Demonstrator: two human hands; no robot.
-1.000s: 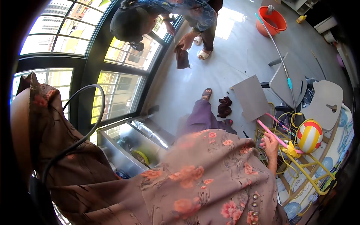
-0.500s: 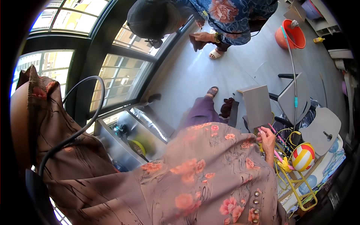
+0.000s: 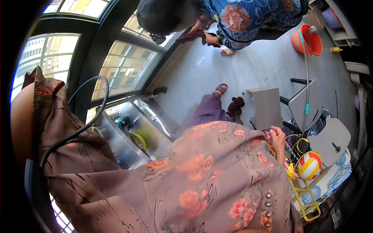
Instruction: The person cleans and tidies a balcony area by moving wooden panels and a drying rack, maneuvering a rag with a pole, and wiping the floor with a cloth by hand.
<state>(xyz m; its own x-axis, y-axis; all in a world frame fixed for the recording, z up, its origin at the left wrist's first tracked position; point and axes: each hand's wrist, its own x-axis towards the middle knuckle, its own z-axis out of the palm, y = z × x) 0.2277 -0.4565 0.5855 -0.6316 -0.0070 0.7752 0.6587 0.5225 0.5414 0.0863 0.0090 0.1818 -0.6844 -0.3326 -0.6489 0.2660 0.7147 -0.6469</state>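
Note:
My right hand [image 3: 278, 140] is at the right of the view, past the edge of my brown floral top [image 3: 217, 171]. Its fingers are curled on a pink tube [image 3: 268, 135], which is mostly hidden behind them. Close beside the hand are yellow metal tubing [image 3: 307, 196], a yellow flower shape [image 3: 290, 171] and a red, yellow and white ball [image 3: 310, 166]. My left hand is not visible; only a brown sleeve [image 3: 50, 112] shows at the left.
Another person in a cap and blue floral top [image 3: 237, 19] bends at the top, both hands on a dark cloth [image 3: 192, 37]. Windows and metal sink [image 3: 151, 134] stand left; a grey box [image 3: 267, 108], folded chairs, long pole [image 3: 306, 85] and red bucket [image 3: 298, 42] stand right.
The view has shifted. The other person has come closer, and the dark cloth has been raised between their hands. My right hand now covers the pink tube's end.

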